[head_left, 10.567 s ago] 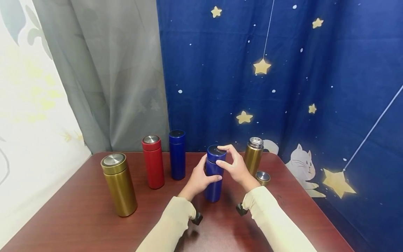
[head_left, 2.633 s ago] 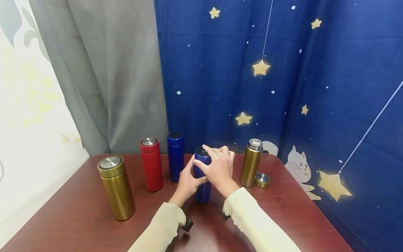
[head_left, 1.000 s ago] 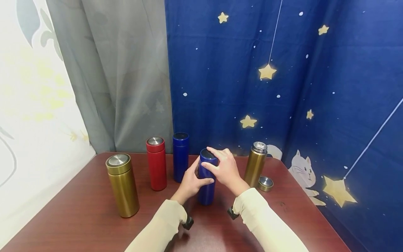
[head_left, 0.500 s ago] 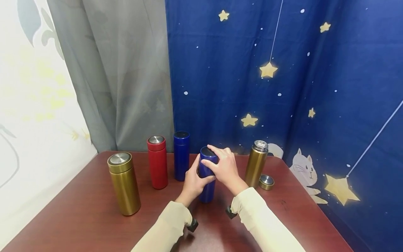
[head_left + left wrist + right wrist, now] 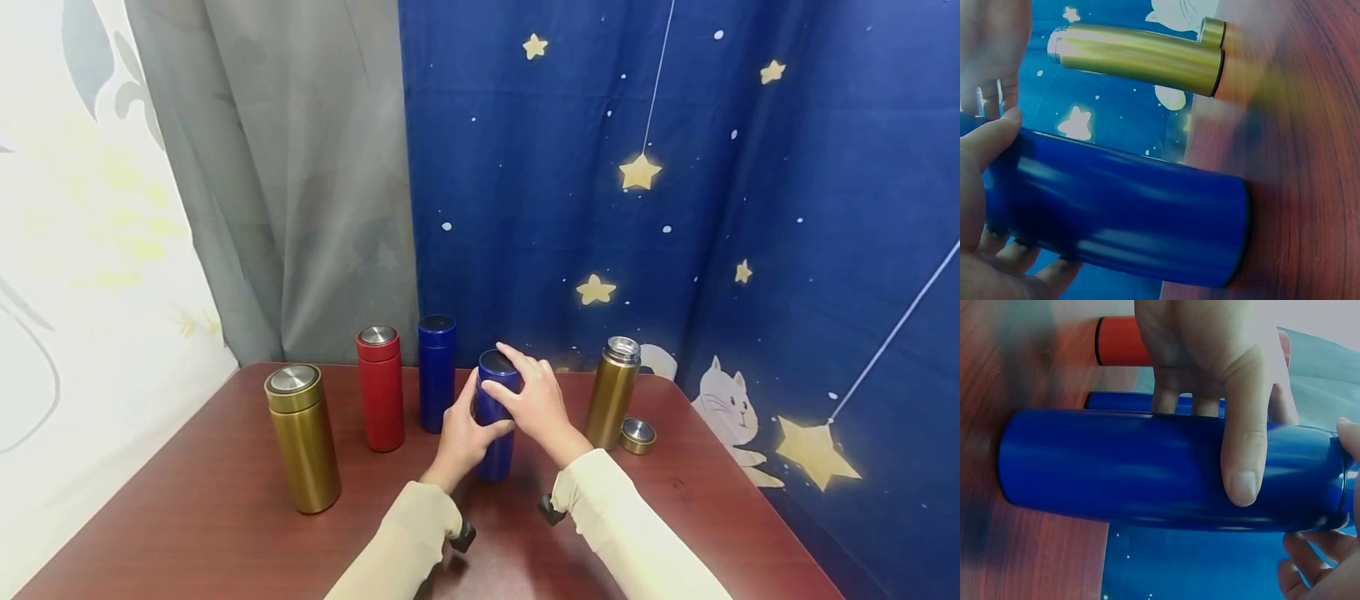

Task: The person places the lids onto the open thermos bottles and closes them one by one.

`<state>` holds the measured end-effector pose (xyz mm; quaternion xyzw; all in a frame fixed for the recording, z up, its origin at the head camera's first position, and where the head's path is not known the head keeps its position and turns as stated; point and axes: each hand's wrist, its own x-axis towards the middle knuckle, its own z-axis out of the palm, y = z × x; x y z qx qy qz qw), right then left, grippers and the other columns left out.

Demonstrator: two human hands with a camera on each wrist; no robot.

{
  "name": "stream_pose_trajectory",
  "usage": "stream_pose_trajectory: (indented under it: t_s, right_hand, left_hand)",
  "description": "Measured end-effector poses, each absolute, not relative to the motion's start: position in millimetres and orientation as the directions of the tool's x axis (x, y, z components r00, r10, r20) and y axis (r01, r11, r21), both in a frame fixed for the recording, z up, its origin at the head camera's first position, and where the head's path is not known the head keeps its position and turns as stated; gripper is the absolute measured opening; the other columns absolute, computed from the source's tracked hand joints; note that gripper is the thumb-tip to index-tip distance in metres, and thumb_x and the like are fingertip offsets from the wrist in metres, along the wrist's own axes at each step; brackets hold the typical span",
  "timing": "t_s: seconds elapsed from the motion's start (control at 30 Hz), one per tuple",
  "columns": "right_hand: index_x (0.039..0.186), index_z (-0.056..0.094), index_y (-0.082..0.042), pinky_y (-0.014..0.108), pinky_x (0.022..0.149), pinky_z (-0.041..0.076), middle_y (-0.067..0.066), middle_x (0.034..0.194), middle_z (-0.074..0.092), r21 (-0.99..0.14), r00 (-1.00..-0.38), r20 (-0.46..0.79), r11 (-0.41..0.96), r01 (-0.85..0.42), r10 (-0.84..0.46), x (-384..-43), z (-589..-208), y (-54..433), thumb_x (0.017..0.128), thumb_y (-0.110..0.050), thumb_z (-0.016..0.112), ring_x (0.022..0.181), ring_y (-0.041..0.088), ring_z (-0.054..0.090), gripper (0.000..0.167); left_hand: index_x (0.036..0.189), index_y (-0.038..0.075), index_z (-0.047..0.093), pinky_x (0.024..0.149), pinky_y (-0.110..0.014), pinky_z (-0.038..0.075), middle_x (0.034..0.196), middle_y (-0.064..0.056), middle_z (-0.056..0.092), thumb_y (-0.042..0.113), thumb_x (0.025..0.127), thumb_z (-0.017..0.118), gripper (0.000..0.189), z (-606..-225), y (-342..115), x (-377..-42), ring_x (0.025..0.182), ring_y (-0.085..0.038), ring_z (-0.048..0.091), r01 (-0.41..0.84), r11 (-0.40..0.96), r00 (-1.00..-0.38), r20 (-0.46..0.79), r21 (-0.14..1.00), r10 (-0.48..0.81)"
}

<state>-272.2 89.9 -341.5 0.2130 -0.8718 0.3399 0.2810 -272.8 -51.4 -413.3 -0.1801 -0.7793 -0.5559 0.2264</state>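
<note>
A blue thermos bottle (image 5: pixel 493 460) stands upright on the table in the head view, its dark-topped lid (image 5: pixel 495 362) in place. My left hand (image 5: pixel 462 432) grips the body from the left, thumb across the near side. My right hand (image 5: pixel 537 403) holds the lid from the right, fingers over its top edge and thumb at the near side. In the left wrist view, the bottle's lower body (image 5: pixel 1141 206) runs down to the wood surface. A thin dark seam below the lid shows in the right wrist view, where the right fingers partly hide the lid.
To the left stand a large gold bottle (image 5: pixel 306 454), a red bottle (image 5: pixel 382 400) and another blue bottle (image 5: pixel 437 383), all lidded. On the right, a lidless gold bottle (image 5: pixel 611 400) stands beside its lid (image 5: pixel 637 437). Curtains hang behind the table (image 5: pixel 187 517).
Compared with the oldest frame, the held bottle stands slightly further left. The right hand has turned back and forth on the lid, reaching further over it 2.6 s ago; lately both hands hardly move.
</note>
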Motion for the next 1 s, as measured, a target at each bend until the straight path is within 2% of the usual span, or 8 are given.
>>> stream_pose_trajectory:
  t_s: [0.2, 0.37, 0.47, 0.63, 0.77, 1.0]
  right_hand:
    - [0.151, 0.037, -0.026, 0.049, 0.091, 0.047, 0.013, 0.126, 0.057, -0.524, -0.787, 0.585, 0.649, -0.552, -0.197, -274, -345, 91, 0.086, -0.046, 0.07, 0.113, 0.03, 0.051, 0.075]
    - [0.154, 0.028, -0.025, 0.052, 0.1, 0.042, 0.013, 0.139, 0.049, -0.581, -0.812, 0.551, 0.611, -0.538, -0.191, -272, -349, 93, 0.087, -0.044, 0.07, 0.123, 0.03, 0.05, 0.082]
    - [0.155, 0.027, -0.021, 0.05, 0.098, 0.045, 0.015, 0.137, 0.05, -0.617, -0.814, 0.545, 0.562, -0.551, -0.199, -271, -352, 96, 0.087, -0.039, 0.072, 0.116, 0.029, 0.055, 0.083]
    - [0.153, 0.03, -0.011, 0.045, 0.085, 0.053, 0.016, 0.116, 0.06, -0.642, -0.794, 0.566, 0.486, -0.593, -0.221, -270, -357, 101, 0.087, -0.03, 0.073, 0.097, 0.027, 0.062, 0.081]
    - [0.149, 0.036, -0.008, 0.046, 0.083, 0.053, 0.015, 0.114, 0.061, -0.648, -0.801, 0.552, 0.486, -0.586, -0.229, -268, -366, 105, 0.087, -0.03, 0.073, 0.094, 0.029, 0.063, 0.075]
    - [0.147, 0.041, -0.012, 0.045, 0.078, 0.053, 0.014, 0.113, 0.06, -0.638, -0.82, 0.531, 0.535, -0.553, -0.214, -267, -384, 113, 0.086, -0.036, 0.074, 0.092, 0.028, 0.063, 0.073]
  left_hand:
    - [0.153, 0.011, 0.029, 0.094, -0.046, 0.048, 0.139, -0.014, 0.053, 0.031, 0.074, 0.086, 0.1, -412, -52, -275, 0.119, -0.032, 0.057, 0.552, 0.318, -0.816, 0.578, 0.771, 0.017]
    - [0.153, 0.013, 0.029, 0.094, -0.048, 0.048, 0.14, -0.013, 0.052, 0.032, 0.074, 0.086, 0.1, -412, -53, -277, 0.121, -0.031, 0.056, 0.553, 0.321, -0.815, 0.579, 0.769, 0.016]
    - [0.154, 0.014, 0.029, 0.095, -0.048, 0.047, 0.14, -0.013, 0.052, 0.032, 0.073, 0.086, 0.101, -413, -54, -277, 0.122, -0.032, 0.055, 0.545, 0.325, -0.819, 0.573, 0.773, 0.011]
    - [0.154, 0.012, 0.028, 0.095, -0.049, 0.047, 0.139, -0.015, 0.053, 0.032, 0.073, 0.086, 0.101, -414, -56, -279, 0.121, -0.034, 0.055, 0.54, 0.325, -0.821, 0.571, 0.776, 0.0]
    - [0.153, 0.013, 0.03, 0.096, -0.048, 0.047, 0.137, -0.015, 0.054, 0.031, 0.071, 0.088, 0.102, -416, -60, -279, 0.12, -0.032, 0.056, 0.543, 0.331, -0.814, 0.58, 0.771, -0.015]
    - [0.153, 0.013, 0.031, 0.098, -0.049, 0.044, 0.139, -0.015, 0.053, 0.029, 0.071, 0.088, 0.101, -417, -68, -277, 0.122, -0.033, 0.055, 0.542, 0.349, -0.807, 0.589, 0.765, -0.037]
